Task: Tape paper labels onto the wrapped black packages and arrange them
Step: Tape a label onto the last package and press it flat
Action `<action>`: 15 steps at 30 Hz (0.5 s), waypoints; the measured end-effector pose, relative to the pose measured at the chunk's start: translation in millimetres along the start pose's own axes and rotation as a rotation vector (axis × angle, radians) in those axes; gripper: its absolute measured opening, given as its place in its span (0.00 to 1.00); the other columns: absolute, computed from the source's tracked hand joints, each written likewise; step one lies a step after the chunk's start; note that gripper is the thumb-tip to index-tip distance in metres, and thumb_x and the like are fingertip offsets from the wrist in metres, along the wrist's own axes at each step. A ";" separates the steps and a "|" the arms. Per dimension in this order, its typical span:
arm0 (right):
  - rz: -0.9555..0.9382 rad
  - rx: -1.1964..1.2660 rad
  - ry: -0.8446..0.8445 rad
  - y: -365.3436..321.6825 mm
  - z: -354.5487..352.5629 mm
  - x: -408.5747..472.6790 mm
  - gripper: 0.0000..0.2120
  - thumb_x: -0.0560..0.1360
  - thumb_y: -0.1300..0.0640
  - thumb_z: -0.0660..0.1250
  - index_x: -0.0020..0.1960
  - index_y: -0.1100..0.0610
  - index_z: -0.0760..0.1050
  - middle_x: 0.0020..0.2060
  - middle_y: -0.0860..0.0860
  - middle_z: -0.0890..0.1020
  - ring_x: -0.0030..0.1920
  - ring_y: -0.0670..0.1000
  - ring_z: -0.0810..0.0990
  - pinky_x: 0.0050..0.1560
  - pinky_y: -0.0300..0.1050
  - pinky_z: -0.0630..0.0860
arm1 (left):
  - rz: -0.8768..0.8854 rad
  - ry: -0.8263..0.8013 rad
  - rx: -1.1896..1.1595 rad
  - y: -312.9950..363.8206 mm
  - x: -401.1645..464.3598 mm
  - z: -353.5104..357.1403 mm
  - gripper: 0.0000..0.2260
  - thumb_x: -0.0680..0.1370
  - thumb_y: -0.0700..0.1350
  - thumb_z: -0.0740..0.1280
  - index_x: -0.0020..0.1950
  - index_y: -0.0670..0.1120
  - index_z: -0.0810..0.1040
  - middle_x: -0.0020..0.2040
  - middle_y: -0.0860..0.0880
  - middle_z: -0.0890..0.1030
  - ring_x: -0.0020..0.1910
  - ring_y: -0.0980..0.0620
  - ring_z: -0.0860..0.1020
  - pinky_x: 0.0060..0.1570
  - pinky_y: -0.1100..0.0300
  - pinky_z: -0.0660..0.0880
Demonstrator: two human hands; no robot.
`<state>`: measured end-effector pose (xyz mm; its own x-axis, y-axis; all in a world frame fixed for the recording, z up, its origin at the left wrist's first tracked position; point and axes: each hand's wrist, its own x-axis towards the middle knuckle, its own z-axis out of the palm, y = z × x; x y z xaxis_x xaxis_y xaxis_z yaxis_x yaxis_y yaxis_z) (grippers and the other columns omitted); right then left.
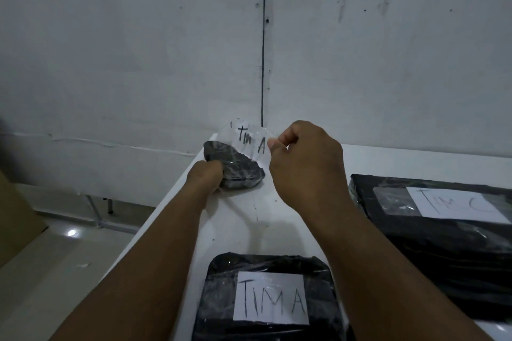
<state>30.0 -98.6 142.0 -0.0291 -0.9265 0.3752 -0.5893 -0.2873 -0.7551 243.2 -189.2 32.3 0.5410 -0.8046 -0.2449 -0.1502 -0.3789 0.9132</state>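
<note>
A small wrapped black package [241, 171] lies at the far left corner of the white table [249, 224]. My left hand [206, 178] grips its near left side. My right hand [302, 163] pinches a white paper label [253, 141] with clear tape, marked "TIM A", held upright just above and behind the package. A second black package [219, 299] with a taped "TIMA" label [270, 297] lies at the near edge between my forearms. A large black package [443, 246] with a taped label [454, 203] sits at the right.
A grey-white wall [166, 50] with a dark vertical seam rises right behind the table. Left of the table the floor [55, 271] drops away, with a brown cardboard sheet [16, 216] at the far left and metal legs near the wall.
</note>
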 end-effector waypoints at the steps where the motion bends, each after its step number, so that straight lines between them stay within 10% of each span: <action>1: 0.002 0.011 -0.007 -1.2 -1.2 0.3 0.10 0.79 0.53 0.69 0.40 0.50 0.73 0.33 0.41 0.75 0.34 0.40 0.74 0.32 0.34 0.65 | -0.001 0.005 -0.066 6.4 -15.4 -4.6 0.23 0.70 0.50 0.61 0.62 0.41 0.79 0.53 0.41 0.84 0.52 0.39 0.83 0.58 0.44 0.81; 15: 0.051 0.290 -0.211 -38.3 -43.7 -17.2 0.11 0.77 0.46 0.71 0.42 0.53 0.83 0.38 0.42 0.83 0.41 0.39 0.79 0.38 0.34 0.70 | 0.197 -0.054 -0.393 -12.1 -158.9 -85.4 0.09 0.81 0.43 0.67 0.54 0.39 0.83 0.45 0.39 0.85 0.42 0.44 0.82 0.47 0.50 0.79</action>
<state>17.8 -61.0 188.0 0.1323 -0.9625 0.2370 -0.3370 -0.2685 -0.9024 229.8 -17.7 88.0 0.4880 -0.8707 -0.0604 0.0853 -0.0213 0.9961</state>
